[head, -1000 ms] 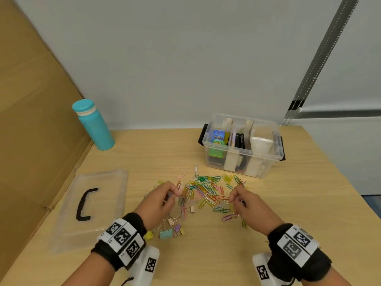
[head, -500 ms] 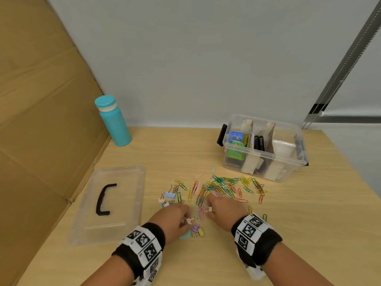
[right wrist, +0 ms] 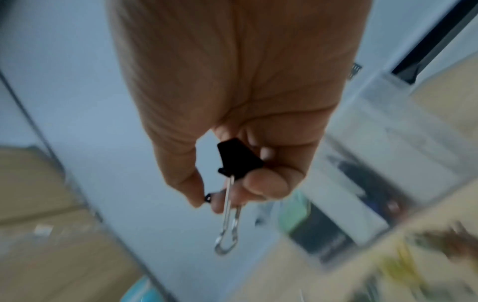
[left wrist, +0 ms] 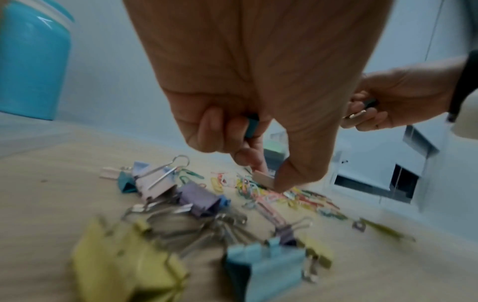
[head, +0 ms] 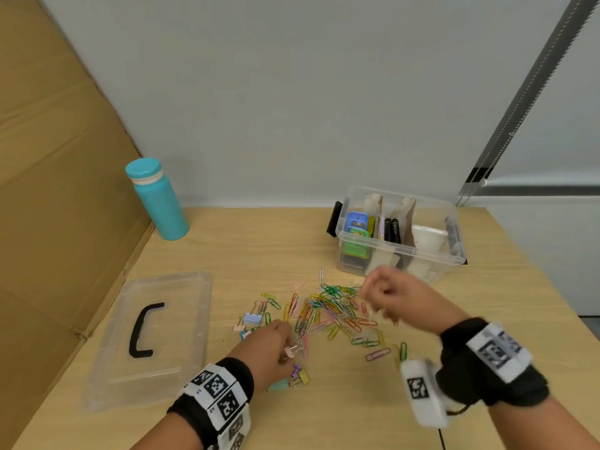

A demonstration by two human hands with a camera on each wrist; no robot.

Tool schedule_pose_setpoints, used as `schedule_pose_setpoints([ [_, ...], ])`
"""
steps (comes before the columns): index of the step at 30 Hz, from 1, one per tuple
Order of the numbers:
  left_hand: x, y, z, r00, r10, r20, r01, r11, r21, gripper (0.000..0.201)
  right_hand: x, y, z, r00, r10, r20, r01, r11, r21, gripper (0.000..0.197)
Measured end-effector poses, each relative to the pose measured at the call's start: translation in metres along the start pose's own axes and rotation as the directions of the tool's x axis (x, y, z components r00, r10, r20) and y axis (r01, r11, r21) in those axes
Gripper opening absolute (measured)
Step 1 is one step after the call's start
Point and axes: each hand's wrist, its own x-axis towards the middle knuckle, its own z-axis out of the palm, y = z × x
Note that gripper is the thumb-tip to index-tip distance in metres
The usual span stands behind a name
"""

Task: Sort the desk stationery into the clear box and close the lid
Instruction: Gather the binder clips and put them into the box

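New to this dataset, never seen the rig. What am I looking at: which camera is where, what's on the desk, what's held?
No robot: a person works bare-handed, with tagged bands and a camera on each wrist. The wide picture comes from a head camera; the two close ones look along each hand.

On the desk lie a heap of paper clips, some binder clips, the lid, a bottle and the open clear box, already part filled.

The left hand is low over the pile, pinching a small pale clip. The right hand, raised near the box, holds a black binder clip in its fingers.
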Motion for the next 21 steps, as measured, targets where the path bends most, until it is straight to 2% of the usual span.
schedule_pose_setpoints([
  [2,0.0,0.005,-0.007,0.999,0.001,-0.032,-0.003,0.997,-0.081,0.019,0.004,0.001,-0.04,0.985,0.014,-0.171,0.007,0.993,0.122,0.014],
  [5,0.002,0.013,-0.017,0.996,0.002,-0.092,-0.014,0.992,-0.129,0.017,0.021,0.012,-0.089,0.919,0.086,-0.386,0.012,0.97,0.245,0.014],
  [7,0.005,0.02,-0.02,0.993,0.002,-0.122,-0.017,0.992,-0.124,0.017,0.038,0.02,-0.112,0.871,0.159,-0.464,-0.004,0.948,0.318,0.012],
  [10,0.009,0.034,-0.021,0.99,0.011,-0.14,-0.03,0.99,-0.14,0.018,0.072,0.035,-0.136,0.834,0.273,-0.48,-0.066,0.913,0.403,0.014],
  [12,0.012,0.044,-0.019,0.99,0.022,-0.143,-0.044,0.986,-0.158,0.018,0.093,0.049,-0.146,0.836,0.294,-0.463,-0.161,0.938,0.306,0.01],
  [14,0.015,0.052,-0.017,0.988,0.036,-0.149,-0.062,0.983,-0.173,0.017,0.102,0.056,-0.149,0.867,0.292,-0.403,-0.236,0.954,0.184,0.023],
  [16,0.018,0.06,-0.014,0.987,0.05,-0.152,-0.079,0.979,-0.19,0.017,0.099,0.056,-0.15,0.888,0.261,-0.379,-0.248,0.965,0.086,0.03],
  [19,0.02,0.074,-0.013,0.985,0.076,-0.157,-0.106,0.976,-0.192,0.018,0.075,0.055,-0.141,0.86,0.109,-0.499,-0.197,0.972,-0.127,0.033],
  [21,0.026,0.089,-0.018,0.98,0.103,-0.173,-0.134,0.975,-0.178,0.018,0.055,0.066,-0.124,0.828,-0.003,-0.561,-0.204,0.93,-0.305,0.037],
])
